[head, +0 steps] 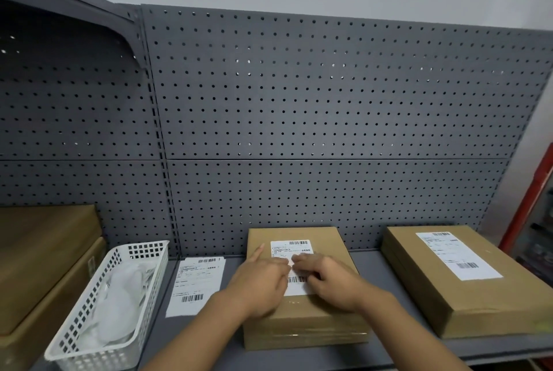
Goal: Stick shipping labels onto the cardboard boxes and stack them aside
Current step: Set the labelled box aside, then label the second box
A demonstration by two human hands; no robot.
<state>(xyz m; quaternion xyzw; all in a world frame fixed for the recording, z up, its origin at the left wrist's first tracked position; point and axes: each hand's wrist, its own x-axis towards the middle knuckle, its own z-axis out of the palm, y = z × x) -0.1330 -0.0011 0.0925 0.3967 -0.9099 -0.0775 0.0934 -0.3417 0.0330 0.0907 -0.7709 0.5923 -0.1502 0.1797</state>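
Two hands press flat on the white shipping label [291, 263] we see atop the middle cardboard box [302, 310]: left hand [263, 284] with fingers slightly spread, right hand [329, 278] with fingers together, fingertips nearly meeting. Under them, the matte paper rectangle runs lengthwise away from us, barcode ends showing beyond and beneath the fingers.

Even, soft indoor light; faint shadows beneath the shelf bracket [59, 26]; wide-angle bending at edges; slight overall softness.
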